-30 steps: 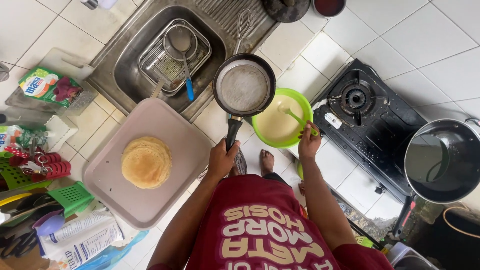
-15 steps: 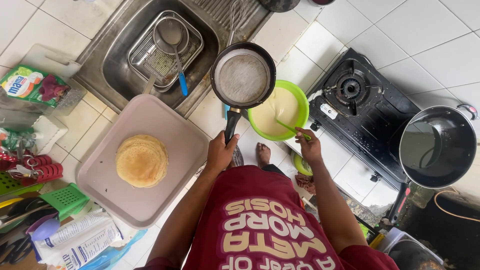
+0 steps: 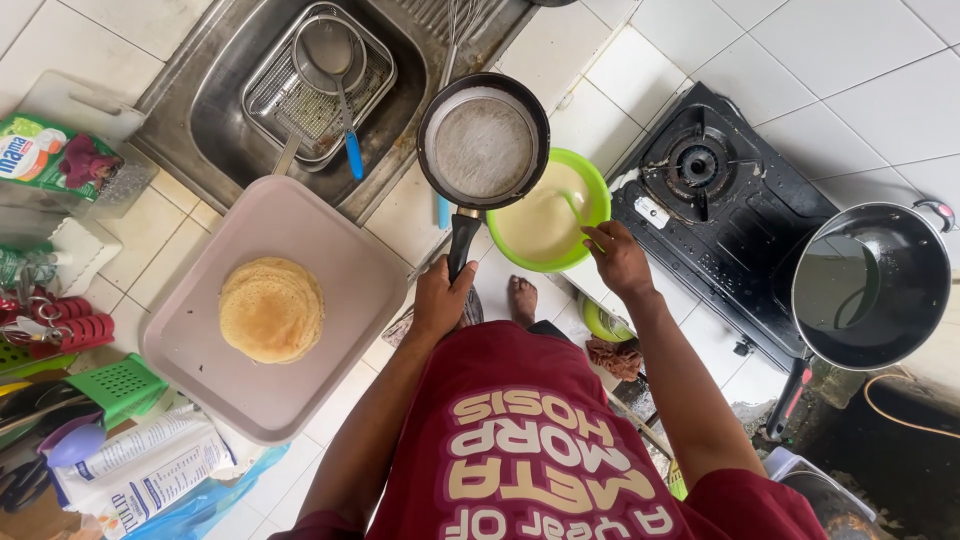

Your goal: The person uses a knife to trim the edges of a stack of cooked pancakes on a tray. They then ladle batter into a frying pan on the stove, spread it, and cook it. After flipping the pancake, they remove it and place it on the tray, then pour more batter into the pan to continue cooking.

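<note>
My left hand (image 3: 440, 296) grips the black handle of a small frying pan (image 3: 483, 142), held level above the counter, its rim overlapping a green bowl (image 3: 598, 196). A thin pale layer coats the inside of the pan. My right hand (image 3: 617, 258) holds a green ladle (image 3: 574, 205) that dips into the pale batter in the bowl. To the left, a stack of golden pancakes (image 3: 272, 310) lies on a pinkish tray (image 3: 340, 262).
A black gas stove (image 3: 700, 170) stands right of the bowl, with a dark wok (image 3: 868, 285) holding liquid beyond it. A steel sink (image 3: 225, 105) at the top left holds a wire basket (image 3: 300, 95) and a skimmer. Packets and plastic baskets crowd the left edge.
My right hand has shifted the ladle a little within the green bowl. The pan stays in my left hand over the bowl's edge. The view has drifted slightly.
</note>
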